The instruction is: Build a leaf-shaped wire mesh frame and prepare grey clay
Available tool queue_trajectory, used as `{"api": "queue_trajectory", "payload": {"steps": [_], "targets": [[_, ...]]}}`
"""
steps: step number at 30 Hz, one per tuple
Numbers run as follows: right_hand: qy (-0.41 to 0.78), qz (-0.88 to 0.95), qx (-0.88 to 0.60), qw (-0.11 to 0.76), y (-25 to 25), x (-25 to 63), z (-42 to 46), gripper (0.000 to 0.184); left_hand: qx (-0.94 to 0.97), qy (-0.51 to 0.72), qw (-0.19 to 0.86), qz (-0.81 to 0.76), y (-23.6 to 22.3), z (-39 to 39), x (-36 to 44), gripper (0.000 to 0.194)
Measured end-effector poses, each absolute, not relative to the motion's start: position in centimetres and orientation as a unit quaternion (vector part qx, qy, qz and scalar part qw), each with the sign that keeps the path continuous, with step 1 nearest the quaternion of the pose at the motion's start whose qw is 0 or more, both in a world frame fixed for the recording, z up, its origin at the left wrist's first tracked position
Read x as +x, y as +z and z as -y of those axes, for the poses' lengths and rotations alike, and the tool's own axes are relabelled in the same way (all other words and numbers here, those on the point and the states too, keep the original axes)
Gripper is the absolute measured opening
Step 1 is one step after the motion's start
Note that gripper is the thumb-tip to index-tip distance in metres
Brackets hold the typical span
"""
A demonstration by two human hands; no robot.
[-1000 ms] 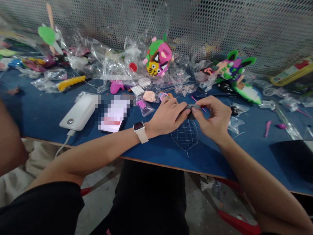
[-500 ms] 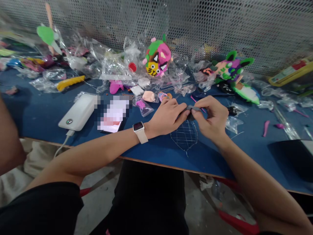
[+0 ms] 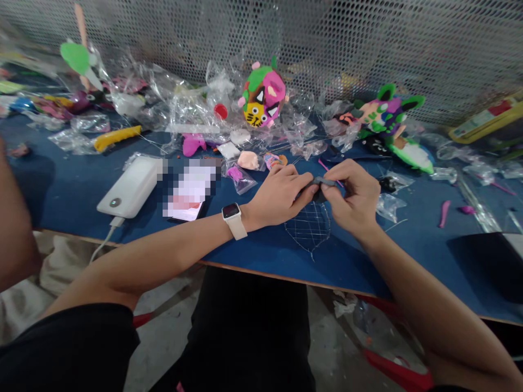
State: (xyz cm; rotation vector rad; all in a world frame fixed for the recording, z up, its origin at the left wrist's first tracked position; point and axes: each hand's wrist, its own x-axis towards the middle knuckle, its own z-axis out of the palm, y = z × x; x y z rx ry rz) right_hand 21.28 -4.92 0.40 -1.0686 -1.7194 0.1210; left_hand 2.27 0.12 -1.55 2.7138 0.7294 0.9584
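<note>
A lump of dark grey clay (image 3: 320,191) is pinched between my two hands. My left hand (image 3: 281,195), with a watch (image 3: 232,213) at its wrist, closes thumb and fingers on the lump's left side. From the right, my right hand (image 3: 354,197) grips the same lump with thumb and forefinger. Just below the fingers lies a leaf-shaped wire frame (image 3: 308,231) with a criss-cross mesh; its upper end is hidden by the hands and clay.
A white power bank (image 3: 129,188) and a lit phone (image 3: 190,190) lie to the left. Behind stand a painted cat-faced ball (image 3: 265,98) and a colourful eared figure (image 3: 386,114) among crumpled plastic bags. A yellow-handled cutter (image 3: 117,138) lies back left. Another person's arm (image 3: 14,218) rests at far left.
My right thumb and forefinger have shifted very slightly on the grey clay. Both hands stay in nearly the same place, and the wire frame has not moved.
</note>
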Motion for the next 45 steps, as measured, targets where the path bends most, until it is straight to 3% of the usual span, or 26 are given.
{"api": "queue_trajectory", "payload": {"steps": [12,21,29,45], "targets": [[0.071,0.716,-0.467,0.514,0.06,21.46,5.08,0.006,0.906,0.317,0.080,-0.270,-1.14,-0.13,2.21,0.039],[0.080,0.709,-0.459,0.529,0.19,21.59,5.05,0.022,0.900,0.335,0.067,-0.270,-1.48,-0.23,2.26,0.039],[0.091,0.708,-0.457,0.530,0.02,21.69,4.82,0.003,0.898,0.340,0.065,-0.272,-1.41,-0.02,2.29,0.039],[0.066,0.706,-0.473,0.523,0.18,21.54,5.04,0.006,0.908,0.315,0.058,-0.269,-1.36,-0.05,2.26,0.042]]}}
